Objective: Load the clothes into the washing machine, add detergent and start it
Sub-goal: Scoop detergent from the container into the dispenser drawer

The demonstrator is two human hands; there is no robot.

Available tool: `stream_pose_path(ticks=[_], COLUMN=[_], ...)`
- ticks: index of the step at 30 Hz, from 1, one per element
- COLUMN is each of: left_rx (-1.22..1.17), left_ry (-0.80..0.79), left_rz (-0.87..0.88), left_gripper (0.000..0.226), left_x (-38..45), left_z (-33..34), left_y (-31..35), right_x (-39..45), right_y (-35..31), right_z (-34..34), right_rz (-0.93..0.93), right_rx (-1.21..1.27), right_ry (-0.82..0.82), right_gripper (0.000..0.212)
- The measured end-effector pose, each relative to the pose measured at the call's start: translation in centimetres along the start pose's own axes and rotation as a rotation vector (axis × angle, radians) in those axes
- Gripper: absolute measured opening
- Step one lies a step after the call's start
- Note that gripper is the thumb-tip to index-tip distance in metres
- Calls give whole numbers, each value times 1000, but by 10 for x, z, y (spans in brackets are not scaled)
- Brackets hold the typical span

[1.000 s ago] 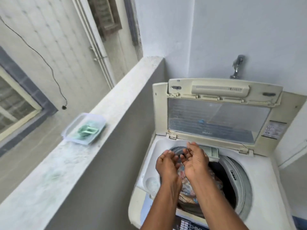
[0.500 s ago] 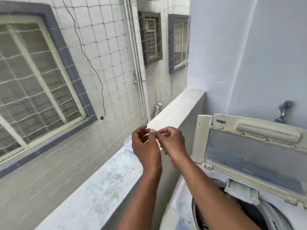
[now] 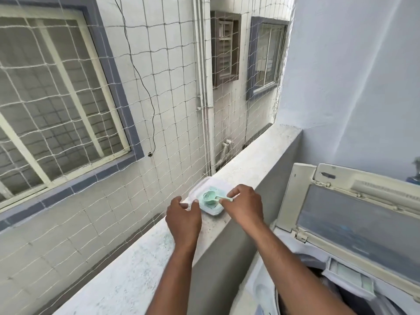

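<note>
A clear plastic detergent container point(image 3: 207, 181) rests on the white balcony ledge point(image 3: 136, 269), with a mint-green scoop point(image 3: 209, 197) lying in the powder. My left hand point(image 3: 184, 221) pinches the container's near left corner. My right hand point(image 3: 244, 205) grips the end of the scoop's handle between thumb and fingers. The top-loading washing machine point(image 3: 268, 289) stands at the lower right with its lid point(image 3: 354, 212) raised. My right forearm hides most of the drum, so the clothes inside are barely visible.
White safety netting point(image 3: 159, 110) runs along the outer side of the ledge, with a neighbouring wall and windows behind it. A pale blue wall point(image 3: 352, 87) rises behind the machine. The open detergent drawer point(image 3: 350, 273) juts over the drum.
Both hands rose from over the drum, moved left to the ledge, and now hold the container and the scoop. The view swung up and left with them.
</note>
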State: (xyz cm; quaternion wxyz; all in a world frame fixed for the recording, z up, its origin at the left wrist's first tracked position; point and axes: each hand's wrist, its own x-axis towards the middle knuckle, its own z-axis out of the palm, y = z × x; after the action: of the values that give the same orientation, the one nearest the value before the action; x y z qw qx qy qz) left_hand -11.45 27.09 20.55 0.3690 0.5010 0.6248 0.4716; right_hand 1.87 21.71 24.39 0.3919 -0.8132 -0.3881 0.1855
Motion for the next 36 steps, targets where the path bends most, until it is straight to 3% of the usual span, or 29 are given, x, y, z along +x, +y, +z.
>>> stream_pose_path(ticks=[3,6,9,11,13,16,21,28,36], left_rx=[-9,-57,-96,-133,-176,-195,-205,-195,-206], left_ry=[-37,-67,-94,-84,-80,-87,-90,-88,-90], left_rz=[-8,-35,-54,-72,-87,-76,-65,-57,-49], left_gripper=[24,30,15,17,21,23,21,23,20], left_x=[1,6,6,6,5,4,3,6,8], left_z=[0,0,0,-1,-1,-1,-1,3,3], left_y=[2,1,2,3,3,2,0,-1,-5], right_x=[5,10,15,18,19,20,15,22,5], right_y=[0,0,-1,-1,0,-1,-1,-5,2], right_z=[1,-3,-4,-1,2,6,-3,-20,-12], right_rz=[-28,-146,-289,-381,-431,-451,-542,-501,-490], right_rx=[37,-61,-249,-415,-539,-473,-445,-453,-437], right_ry=[41,158,277,302,272,134,-80,67,-77], right_gripper=[18,11,7,8,17,33,28,30,36])
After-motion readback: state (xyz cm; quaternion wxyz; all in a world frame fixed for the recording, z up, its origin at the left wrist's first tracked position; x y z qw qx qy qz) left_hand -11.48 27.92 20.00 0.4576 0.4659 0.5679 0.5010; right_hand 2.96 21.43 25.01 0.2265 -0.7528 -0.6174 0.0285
